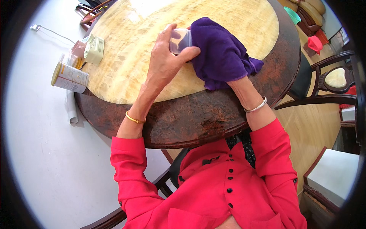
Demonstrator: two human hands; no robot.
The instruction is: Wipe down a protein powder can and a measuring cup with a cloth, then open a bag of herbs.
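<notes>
Between the thumb and fingers of my left hand [167, 53] is a small clear plastic box [180, 41], held above the table. A purple cloth [218, 53] is draped over my right hand, hiding its fingers; only the wrist [242, 86] and forearm show below it. The cloth presses against the right side of the box, and my left thumb tip reaches the cloth's edge. Both hands are over the near part of the round table [128, 77], which has a yellow stone-patterned centre and a dark brown rim.
At the table's left edge stand a white can with a yellowish lid [71, 77], a pink mug [78, 49] and a pale green tissue box [95, 49]. A white cable [57, 33] runs along the wall. A dark wooden chair [333, 97] stands at right, near a white-topped block [333, 174].
</notes>
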